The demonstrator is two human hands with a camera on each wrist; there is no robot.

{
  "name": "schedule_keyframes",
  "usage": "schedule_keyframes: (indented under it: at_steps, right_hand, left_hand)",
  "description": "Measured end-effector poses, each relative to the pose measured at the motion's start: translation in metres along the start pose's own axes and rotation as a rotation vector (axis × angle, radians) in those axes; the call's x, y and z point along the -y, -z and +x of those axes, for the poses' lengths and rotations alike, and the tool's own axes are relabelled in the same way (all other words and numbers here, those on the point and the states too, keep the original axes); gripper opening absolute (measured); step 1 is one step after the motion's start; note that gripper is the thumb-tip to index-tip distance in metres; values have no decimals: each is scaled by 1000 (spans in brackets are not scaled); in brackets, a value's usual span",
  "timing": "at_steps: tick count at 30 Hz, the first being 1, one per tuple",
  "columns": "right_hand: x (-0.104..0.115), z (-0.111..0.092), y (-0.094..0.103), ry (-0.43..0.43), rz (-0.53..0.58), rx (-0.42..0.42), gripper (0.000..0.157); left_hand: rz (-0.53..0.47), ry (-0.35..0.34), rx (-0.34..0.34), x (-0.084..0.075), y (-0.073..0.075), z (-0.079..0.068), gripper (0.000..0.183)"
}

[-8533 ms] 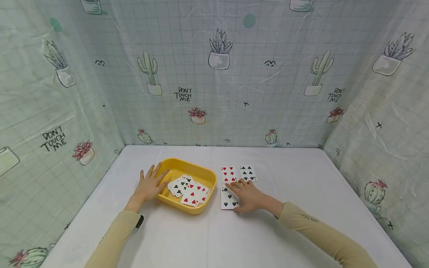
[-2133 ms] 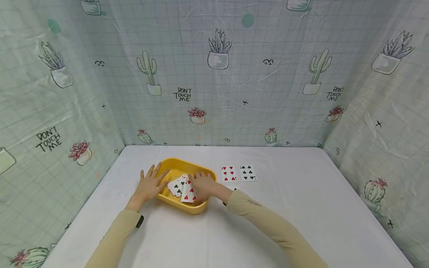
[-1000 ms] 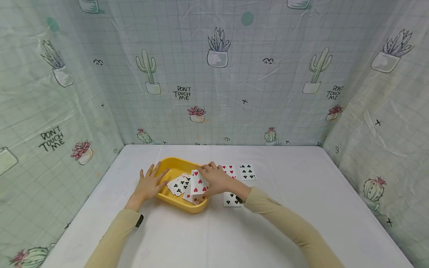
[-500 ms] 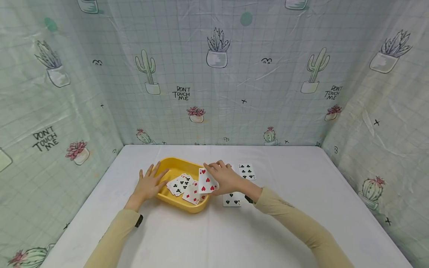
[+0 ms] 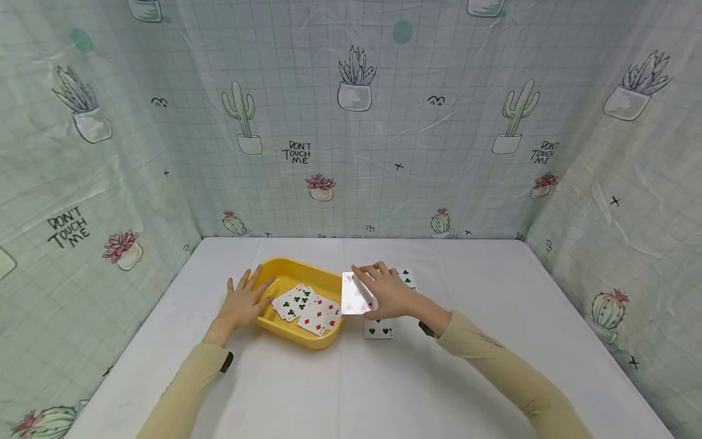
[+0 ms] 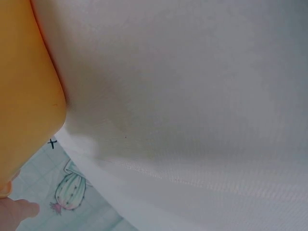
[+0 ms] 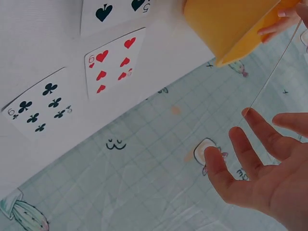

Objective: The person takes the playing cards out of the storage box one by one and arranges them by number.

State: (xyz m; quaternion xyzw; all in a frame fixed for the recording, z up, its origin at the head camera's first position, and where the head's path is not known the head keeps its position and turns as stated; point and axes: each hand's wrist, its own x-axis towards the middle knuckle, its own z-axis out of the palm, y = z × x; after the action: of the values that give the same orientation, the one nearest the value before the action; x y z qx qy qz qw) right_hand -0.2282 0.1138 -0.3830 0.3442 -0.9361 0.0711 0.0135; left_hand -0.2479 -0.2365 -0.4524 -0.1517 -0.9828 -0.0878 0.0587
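Observation:
My right hand (image 5: 390, 296) pinches a hearts playing card (image 5: 351, 296) by its upper and lower edges, above the right end of the yellow tray (image 5: 285, 332). Glare washes out part of its face. In the right wrist view it shows edge-on as a thin line at the fingertips. My left hand (image 5: 241, 308) rests on the tray's left rim with fingers spread. Inside the tray lie a clubs pile (image 5: 294, 303) and a diamonds card (image 5: 314, 317) over another red card.
Right of the tray lie a five of spades (image 7: 118, 21), a six of hearts (image 7: 111, 65) and a six of clubs (image 7: 41, 110), face up on the white table (image 5: 285, 396). In the head view my right hand covers the six of hearts. A patterned cloth (image 5: 439, 152) surrounds the table.
Earlier my right hand laid down the spades card, then reached into the tray. It has lifted the hearts card and moved right past the rim, uncovering the diamonds card. My left hand stays put.

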Motion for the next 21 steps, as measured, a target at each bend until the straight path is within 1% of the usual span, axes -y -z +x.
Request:
schedule_keyframes:
  at_steps: [5,8,13,17,21]
  right_hand:
    - [-12,-12,-1,2,11,-38,97]
    - [-18,-20,-2,1,9,-46,96]
    - [-27,-33,-6,4,-2,-37,96]
    - [-34,-42,-13,-13,-27,-14,96]
    - [-38,-51,-19,-41,-41,12,96]
  left_hand:
    - [6,2,-3,0,0,-1,50]
    - [4,2,-1,0,0,-1,50]
    - [6,2,-12,1,0,0,50]
    - [3,-6,-24,1,1,1,50]
    - [-4,0,-4,1,2,1,50]
